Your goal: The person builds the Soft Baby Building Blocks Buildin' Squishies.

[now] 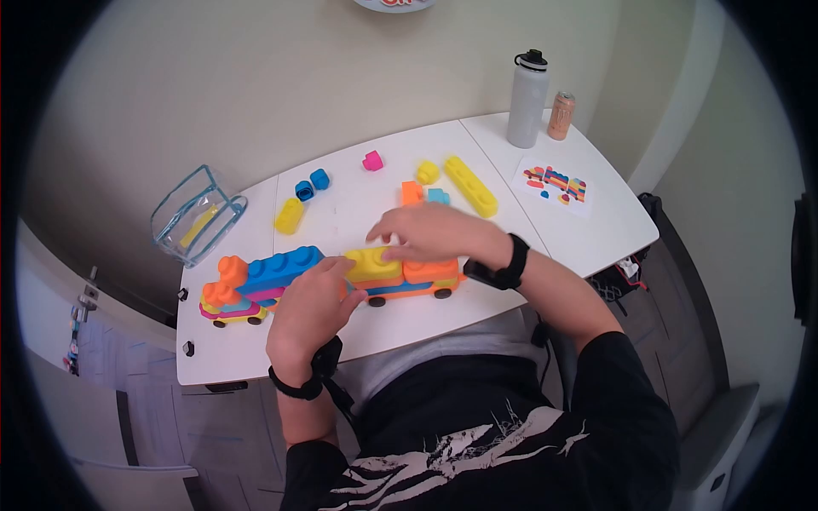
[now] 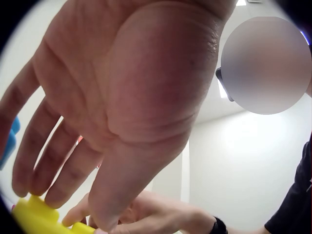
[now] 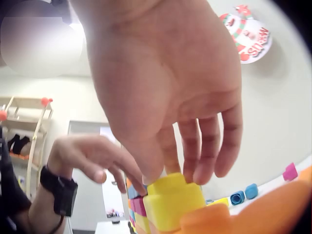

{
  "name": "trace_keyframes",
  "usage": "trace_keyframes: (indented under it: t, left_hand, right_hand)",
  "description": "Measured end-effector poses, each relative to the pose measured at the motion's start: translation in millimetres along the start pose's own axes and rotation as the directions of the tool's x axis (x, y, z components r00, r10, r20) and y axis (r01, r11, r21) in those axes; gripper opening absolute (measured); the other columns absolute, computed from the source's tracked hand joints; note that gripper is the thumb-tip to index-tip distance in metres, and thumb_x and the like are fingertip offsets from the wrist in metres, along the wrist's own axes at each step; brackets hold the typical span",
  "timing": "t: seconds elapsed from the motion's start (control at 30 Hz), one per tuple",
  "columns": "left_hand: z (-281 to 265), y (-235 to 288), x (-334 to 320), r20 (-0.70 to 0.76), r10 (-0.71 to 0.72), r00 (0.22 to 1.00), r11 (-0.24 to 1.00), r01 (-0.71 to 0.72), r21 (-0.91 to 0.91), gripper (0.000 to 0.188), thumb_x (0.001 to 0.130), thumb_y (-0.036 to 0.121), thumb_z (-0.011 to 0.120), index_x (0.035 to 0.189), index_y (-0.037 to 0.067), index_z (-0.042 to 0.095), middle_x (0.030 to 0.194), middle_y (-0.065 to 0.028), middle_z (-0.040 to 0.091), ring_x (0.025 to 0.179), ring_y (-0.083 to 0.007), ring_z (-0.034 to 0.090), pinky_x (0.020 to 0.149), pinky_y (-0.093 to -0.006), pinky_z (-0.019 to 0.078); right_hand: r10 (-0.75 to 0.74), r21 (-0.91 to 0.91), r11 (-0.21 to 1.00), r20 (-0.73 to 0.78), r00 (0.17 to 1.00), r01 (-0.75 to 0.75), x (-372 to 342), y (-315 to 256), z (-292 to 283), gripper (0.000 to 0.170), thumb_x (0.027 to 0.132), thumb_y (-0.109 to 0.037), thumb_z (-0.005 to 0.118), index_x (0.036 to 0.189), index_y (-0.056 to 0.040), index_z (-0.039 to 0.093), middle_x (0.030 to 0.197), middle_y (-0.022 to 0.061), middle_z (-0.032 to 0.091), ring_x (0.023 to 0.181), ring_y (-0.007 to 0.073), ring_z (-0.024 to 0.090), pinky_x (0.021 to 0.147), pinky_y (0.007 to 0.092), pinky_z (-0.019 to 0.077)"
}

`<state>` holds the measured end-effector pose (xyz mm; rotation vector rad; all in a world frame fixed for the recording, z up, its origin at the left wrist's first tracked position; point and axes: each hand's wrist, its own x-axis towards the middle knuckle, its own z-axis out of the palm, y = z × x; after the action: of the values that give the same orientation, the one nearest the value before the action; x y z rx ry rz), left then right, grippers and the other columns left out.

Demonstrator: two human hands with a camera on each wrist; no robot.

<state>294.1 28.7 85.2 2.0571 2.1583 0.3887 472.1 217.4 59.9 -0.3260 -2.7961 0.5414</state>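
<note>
A toy train of chunky building blocks lies along the table's front. My left hand (image 1: 308, 308) reaches over its middle, fingertips right at the left end of a yellow block (image 1: 372, 266); its fingers are nearly straight in the left wrist view. Above that yellow block is my right hand (image 1: 434, 233), slightly blurred, with fingers extended and thumb close to a stud. An orange block (image 1: 430, 272) sits beside the yellow one, over a blue base (image 1: 416, 288) with dark wheels. To the left are a long blue block (image 1: 281, 271) and stacked orange blocks (image 1: 230, 271).
Loose blocks lie behind the train: a yellow bar (image 1: 470, 186), a pink block (image 1: 372, 160), two blue blocks (image 1: 312, 185) and a yellow block (image 1: 289, 216). A picture sheet (image 1: 554, 187), bottle (image 1: 527, 102) and can (image 1: 561, 116) are at right; a clear bag (image 1: 198, 217) at left.
</note>
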Motion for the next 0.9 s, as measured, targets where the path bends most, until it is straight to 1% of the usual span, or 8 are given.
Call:
trace_keyframes:
  t: [0.03, 0.1, 0.17, 0.3, 0.6, 0.7, 0.77, 0.9]
  left_hand:
    - [0.2, -1.3, -1.6, -0.010, 0.012, 1.000, 1.000, -0.012, -0.005, 0.051, 0.092, 0.023, 0.081, 0.136, 0.003, 0.066, 0.126, -0.0171, 0.072, 0.112, -0.0378, 0.069, 0.096, -0.0440, 0.0556]
    - [-0.5, -2.0, -5.4, -0.080, 0.054, 0.995, 0.999, -0.053, 0.008, 0.051, 0.091, 0.023, 0.081, 0.135, 0.003, 0.066, 0.122, -0.0167, 0.072, 0.109, -0.0368, 0.070, 0.093, -0.0441, 0.0565]
    - [-3.1, -1.0, -9.4, -0.145, 0.103, 0.984, 0.995, -0.100, 0.030, 0.051, 0.091, 0.023, 0.082, 0.135, 0.003, 0.066, 0.118, -0.0162, 0.073, 0.106, -0.0358, 0.071, 0.090, -0.0443, 0.0573]
    - [-10.4, 0.1, -14.7, -0.051, 0.064, 0.997, 0.997, -0.066, -0.034, 0.054, 0.093, 0.025, 0.080, 0.139, 0.004, 0.063, 0.119, -0.0163, 0.072, 0.109, -0.0350, 0.070, 0.090, -0.0446, 0.0566]
    - [-24.0, -9.4, -25.4, -0.066, 0.095, 0.993, 0.991, -0.101, -0.087, 0.050, 0.094, 0.025, 0.078, 0.137, 0.005, 0.062, 0.116, -0.0173, 0.072, 0.107, -0.0378, 0.069, 0.090, -0.0472, 0.0555]
    - [-35.2, -16.1, -24.7, -0.112, 0.105, 0.988, 0.985, -0.119, -0.122, 0.042, 0.093, 0.021, 0.077, 0.130, 0.004, 0.066, 0.113, -0.0166, 0.073, 0.104, -0.0377, 0.069, 0.088, -0.0469, 0.0549]
    - [-42.4, -22.9, -23.7, -0.156, 0.128, 0.979, 0.981, -0.149, -0.128, 0.038, 0.093, 0.018, 0.077, 0.127, 0.004, 0.068, 0.110, -0.0157, 0.073, 0.101, -0.0371, 0.069, 0.086, -0.0461, 0.0547]
    - [-48.8, -35.2, -22.8, -0.228, 0.122, 0.966, 0.978, -0.156, -0.141, 0.032, 0.092, 0.013, 0.077, 0.122, 0.006, 0.070, 0.102, -0.0117, 0.073, 0.094, -0.0331, 0.068, 0.081, -0.0432, 0.0535]
  right_hand:
    - [0.093, 0.121, 0.988, 0.010, 0.996, -0.093, 1.9, 9.3, -9.1, 0.032, 0.098, -0.026, 0.072, 0.125, -0.0095, 0.071, 0.111, 0.0105, 0.076, 0.096, 0.0294, 0.074, 0.085, 0.0420, 0.0583]
    - [0.136, 0.089, 0.988, -0.105, 0.985, -0.127, 15.6, 63.0, -10.5, 0.033, 0.099, -0.026, 0.069, 0.128, -0.0096, 0.069, 0.107, 0.0119, 0.078, 0.094, 0.0300, 0.075, 0.084, 0.0411, 0.0586]
    - [0.251, -0.023, 0.967, -0.074, 0.965, -0.254, 23.1, 106.6, -10.7, 0.032, 0.097, -0.025, 0.069, 0.124, -0.0090, 0.070, 0.106, 0.0125, 0.079, 0.097, 0.0310, 0.075, 0.086, 0.0402, 0.0585]
    - [0.295, -0.083, 0.954, 0.071, 0.953, -0.289, 38.4, 166.8, 0.9, 0.034, 0.094, -0.026, 0.071, 0.123, -0.0089, 0.071, 0.106, 0.0123, 0.079, 0.098, 0.0309, 0.075, 0.088, 0.0403, 0.0581]
    - [0.226, -0.159, 0.969, 0.270, 0.936, -0.188, 137.1, 158.7, -28.4, 0.035, 0.097, -0.028, 0.070, 0.126, -0.0097, 0.070, 0.108, 0.0091, 0.077, 0.093, 0.0244, 0.075, 0.088, 0.0385, 0.0575]
    - [0.243, -0.104, 0.970, 0.346, 0.906, -0.220, 174.3, 147.1, -28.2, 0.048, 0.099, -0.030, 0.070, 0.140, -0.0079, 0.061, 0.110, 0.0101, 0.076, 0.094, 0.0236, 0.074, 0.087, 0.0379, 0.0585]
    - [0.303, 0.060, 0.934, 0.391, 0.869, -0.352, 194.6, 146.1, -17.9, 0.070, 0.101, -0.032, 0.068, 0.159, -0.0056, 0.040, 0.123, 0.0144, 0.071, 0.099, 0.0245, 0.073, 0.088, 0.0379, 0.0598]
    - [0.297, -0.083, 0.952, 0.481, 0.825, -0.294, 225.2, 147.8, 7.3, 0.088, 0.104, -0.032, 0.065, 0.168, -0.0011, 0.014, 0.146, 0.0203, 0.058, 0.107, 0.0281, 0.070, 0.087, 0.0361, 0.0617]
